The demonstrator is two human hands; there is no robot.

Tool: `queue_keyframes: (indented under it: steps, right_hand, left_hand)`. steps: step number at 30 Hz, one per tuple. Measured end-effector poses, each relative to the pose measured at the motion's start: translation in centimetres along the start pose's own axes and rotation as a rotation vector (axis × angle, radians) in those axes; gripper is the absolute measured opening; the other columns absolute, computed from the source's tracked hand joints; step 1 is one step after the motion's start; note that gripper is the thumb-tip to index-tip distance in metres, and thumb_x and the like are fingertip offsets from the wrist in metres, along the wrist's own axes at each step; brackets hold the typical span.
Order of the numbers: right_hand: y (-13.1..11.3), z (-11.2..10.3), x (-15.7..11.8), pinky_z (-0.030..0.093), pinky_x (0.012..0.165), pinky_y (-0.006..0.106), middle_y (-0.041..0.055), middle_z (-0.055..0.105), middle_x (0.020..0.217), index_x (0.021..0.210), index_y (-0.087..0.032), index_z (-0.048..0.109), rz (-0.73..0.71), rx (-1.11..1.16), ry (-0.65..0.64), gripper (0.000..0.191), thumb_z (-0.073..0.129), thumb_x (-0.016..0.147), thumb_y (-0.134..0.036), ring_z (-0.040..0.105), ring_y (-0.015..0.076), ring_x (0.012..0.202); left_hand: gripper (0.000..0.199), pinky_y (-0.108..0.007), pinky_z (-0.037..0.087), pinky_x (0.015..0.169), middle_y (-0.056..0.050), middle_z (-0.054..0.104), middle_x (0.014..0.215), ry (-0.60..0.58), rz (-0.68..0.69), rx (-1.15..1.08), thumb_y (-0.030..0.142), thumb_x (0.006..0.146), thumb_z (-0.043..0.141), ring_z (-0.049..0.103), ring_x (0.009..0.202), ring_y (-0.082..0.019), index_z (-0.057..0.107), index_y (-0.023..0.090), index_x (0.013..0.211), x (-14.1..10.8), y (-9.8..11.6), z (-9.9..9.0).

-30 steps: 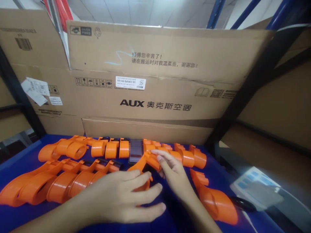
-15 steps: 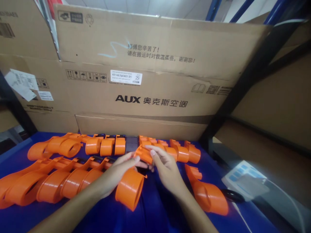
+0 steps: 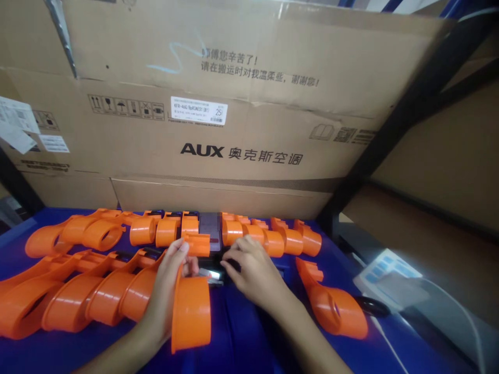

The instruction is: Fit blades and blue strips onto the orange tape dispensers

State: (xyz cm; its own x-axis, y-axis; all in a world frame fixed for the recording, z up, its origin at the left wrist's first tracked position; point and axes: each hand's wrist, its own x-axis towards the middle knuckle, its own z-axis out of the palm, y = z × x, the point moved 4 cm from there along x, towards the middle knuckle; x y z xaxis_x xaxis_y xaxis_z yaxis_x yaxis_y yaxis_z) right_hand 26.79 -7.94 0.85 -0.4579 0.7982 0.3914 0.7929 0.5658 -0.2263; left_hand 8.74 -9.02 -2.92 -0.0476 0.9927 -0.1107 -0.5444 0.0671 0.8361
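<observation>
My left hand [image 3: 167,283] is closed around the flat arm of an orange plastic ring bracket [image 3: 192,311]. The bracket's wide ring hangs below the fingers, and its small clip end [image 3: 198,245] sticks out above them. To the right, my right hand [image 3: 249,267] reaches low over the blue surface with its fingers curled and the thumb near the forefinger. Whatever those fingertips may hold is too dark to make out. Between the hands lies a small shiny metal and black object [image 3: 212,275], partly hidden. Just behind is a dark grey case [image 3: 210,226].
Several orange brackets stand in a front-left row [image 3: 103,296], a back-left row [image 3: 142,230] and a back-right row [image 3: 273,241]. A single bracket [image 3: 339,314] lies at right, near a white device [image 3: 390,280] with a cable. A large cardboard box [image 3: 241,182] walls off the back.
My right hand has come off the bracket's clip end and moved down beside the dark case. My left hand has shifted left with the bracket, turning its ring more upright.
</observation>
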Motion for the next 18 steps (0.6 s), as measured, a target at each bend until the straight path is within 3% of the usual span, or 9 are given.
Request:
queue_keyframes:
  steps: [5,11,18]
  right_hand:
    - [-0.6,0.6,0.4,0.044,0.077,0.036,0.0071,0.064,0.093,0.093,-0.023,0.078,-0.049,-0.075,-0.145,0.009,0.074,0.091,-0.030,0.056,0.0240,0.090]
    - [-1.0,1.5,0.7,0.041,0.076,0.036,0.0072,0.063,0.089,0.085,-0.021,0.078,-0.051,-0.133,-0.175,0.015,0.075,0.089,-0.036,0.055,0.0242,0.088]
    - [-1.4,0.7,0.6,0.043,0.077,0.033,0.0057,0.067,0.091,0.083,-0.020,0.071,-0.024,0.033,-0.137,0.008,0.069,0.087,-0.014,0.058,0.0216,0.087]
  left_hand:
    - [0.033,-0.025,0.050,0.057,0.004,0.062,0.066,0.010,0.051,0.049,0.051,0.079,0.078,0.059,0.056,-0.014,0.062,0.026,0.094,-0.6,-0.7,0.0]
    - [0.027,-0.028,0.049,0.059,0.004,0.061,0.063,-0.047,0.078,0.111,0.049,0.082,0.075,0.060,0.057,-0.016,0.064,0.026,0.091,-0.8,-0.7,0.4]
    - [0.033,-0.027,0.050,0.059,0.003,0.062,0.065,-0.029,0.030,0.071,0.052,0.079,0.078,0.060,0.058,-0.015,0.063,0.025,0.092,-0.4,-1.0,0.0]
